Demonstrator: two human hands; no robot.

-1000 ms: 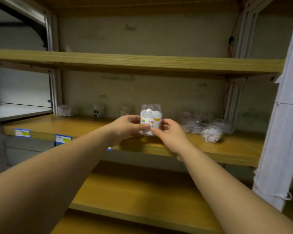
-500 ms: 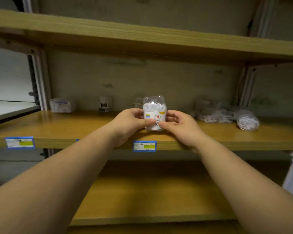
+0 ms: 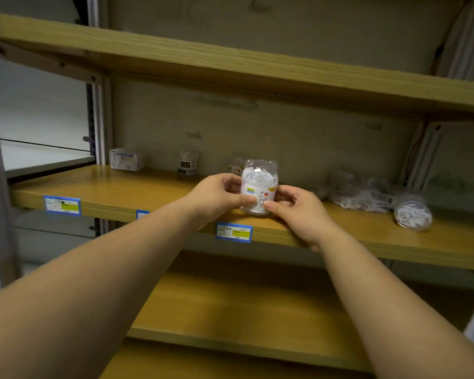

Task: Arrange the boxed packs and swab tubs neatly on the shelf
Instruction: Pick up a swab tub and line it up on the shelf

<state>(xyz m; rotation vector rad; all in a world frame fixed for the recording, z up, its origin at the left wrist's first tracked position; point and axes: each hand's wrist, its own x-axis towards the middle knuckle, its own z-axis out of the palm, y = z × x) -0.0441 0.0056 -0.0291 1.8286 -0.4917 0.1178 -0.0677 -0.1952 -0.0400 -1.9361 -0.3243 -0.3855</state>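
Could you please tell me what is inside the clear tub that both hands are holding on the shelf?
The clear tub looks packed with white swabs in its upper half. Its printed label and the fingers of the left hand and right hand cover the lower half, hiding what lies there.

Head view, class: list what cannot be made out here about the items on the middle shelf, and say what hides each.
- Swab tub: its sides and base, covered by the left hand and right hand.
- Small tub behind it: mostly hidden by the held tub.
- Price label: print too small.
- Boxed pack and dark-labelled jar: text blurred.
- Clear packets: dim, contents unclear.
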